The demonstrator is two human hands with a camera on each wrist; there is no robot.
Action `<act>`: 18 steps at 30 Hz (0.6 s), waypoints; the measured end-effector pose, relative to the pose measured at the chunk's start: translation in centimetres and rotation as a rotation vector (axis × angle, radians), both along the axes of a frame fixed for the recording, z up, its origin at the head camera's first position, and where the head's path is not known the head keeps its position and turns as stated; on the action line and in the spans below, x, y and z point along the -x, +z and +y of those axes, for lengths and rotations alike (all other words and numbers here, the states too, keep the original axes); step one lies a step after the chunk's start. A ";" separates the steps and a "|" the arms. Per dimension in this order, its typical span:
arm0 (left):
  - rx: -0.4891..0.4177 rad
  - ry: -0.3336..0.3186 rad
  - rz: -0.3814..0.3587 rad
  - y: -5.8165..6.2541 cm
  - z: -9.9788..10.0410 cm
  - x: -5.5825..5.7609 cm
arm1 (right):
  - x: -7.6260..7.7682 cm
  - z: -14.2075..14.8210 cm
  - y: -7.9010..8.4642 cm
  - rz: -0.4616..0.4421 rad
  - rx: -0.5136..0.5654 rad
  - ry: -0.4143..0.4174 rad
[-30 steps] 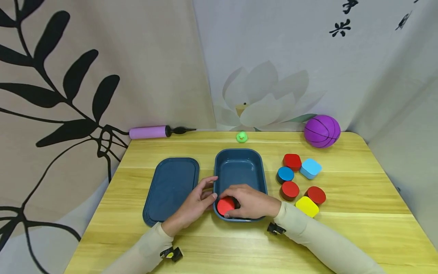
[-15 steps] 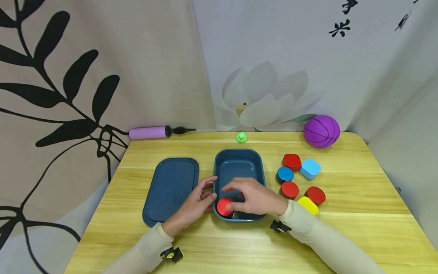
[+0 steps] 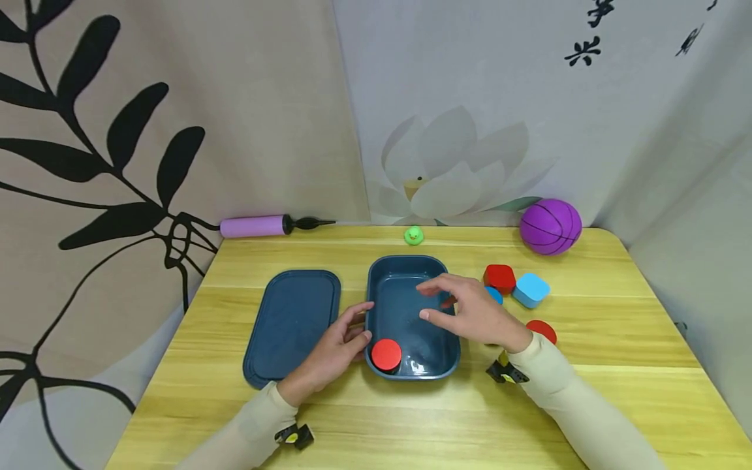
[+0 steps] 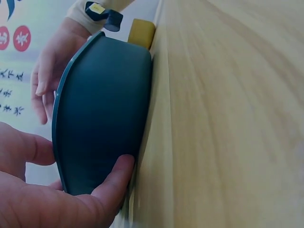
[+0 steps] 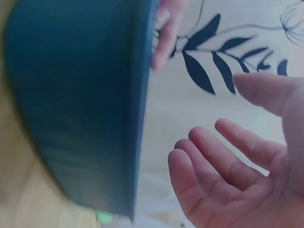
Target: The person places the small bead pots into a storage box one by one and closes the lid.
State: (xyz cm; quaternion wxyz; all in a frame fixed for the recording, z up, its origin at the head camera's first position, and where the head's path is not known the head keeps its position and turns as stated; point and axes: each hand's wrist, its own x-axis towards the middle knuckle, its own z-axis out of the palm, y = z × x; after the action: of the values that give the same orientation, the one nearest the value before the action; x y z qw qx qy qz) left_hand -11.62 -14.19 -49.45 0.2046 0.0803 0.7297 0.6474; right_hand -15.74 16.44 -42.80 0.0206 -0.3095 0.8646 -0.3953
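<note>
My left hand [image 3: 330,356] rests against the left side of a dark blue rectangular box [image 3: 405,326]. In the left wrist view its fingers [image 4: 118,173] touch the outer wall and rim. A round red block [image 3: 386,355] sits inside the box's near left corner. Above the box's right side hovers my right hand [image 3: 470,310], fingers spread and holding nothing. Beyond it are a red block [image 3: 500,279], a light blue block [image 3: 531,290], a partly covered blue round block [image 3: 494,295] and another red round block [image 3: 542,330]. A yellow block [image 4: 142,33] shows past the box in the left wrist view.
A flat dark blue lid [image 3: 294,326] lies left of the box. Along the table's back edge are a purple pump [image 3: 258,226], a small green duck toy [image 3: 414,235] and a purple ball [image 3: 550,226]. Curtains hang behind the wooden table [image 3: 411,424].
My right hand has let go of the red round block in the box and moved up and right, now covering some blocks. The left hand stays on the box.
</note>
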 end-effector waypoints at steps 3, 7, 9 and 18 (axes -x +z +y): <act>0.001 0.002 0.002 0.1 -0.1 0.0 | 0.4 1.5 0.5 0.020 0.027 -0.058; 0.003 0.006 0.001 0.2 -0.1 -0.1 | 0.9 3.7 0.8 0.035 0.041 -0.141; 0.004 0.008 0.003 0.3 -0.2 -0.2 | 1.1 4.9 0.7 0.042 0.042 -0.184; -0.009 -0.008 -0.003 0.3 -0.5 -0.4 | 1.7 10.1 0.0 0.014 0.041 -0.331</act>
State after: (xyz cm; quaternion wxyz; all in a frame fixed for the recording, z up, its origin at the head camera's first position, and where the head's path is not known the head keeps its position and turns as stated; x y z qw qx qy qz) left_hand -11.22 -14.67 -49.10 0.2081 0.0831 0.7262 0.6500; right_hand -17.47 26.57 -42.76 -0.0569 -0.1660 0.8957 -0.4086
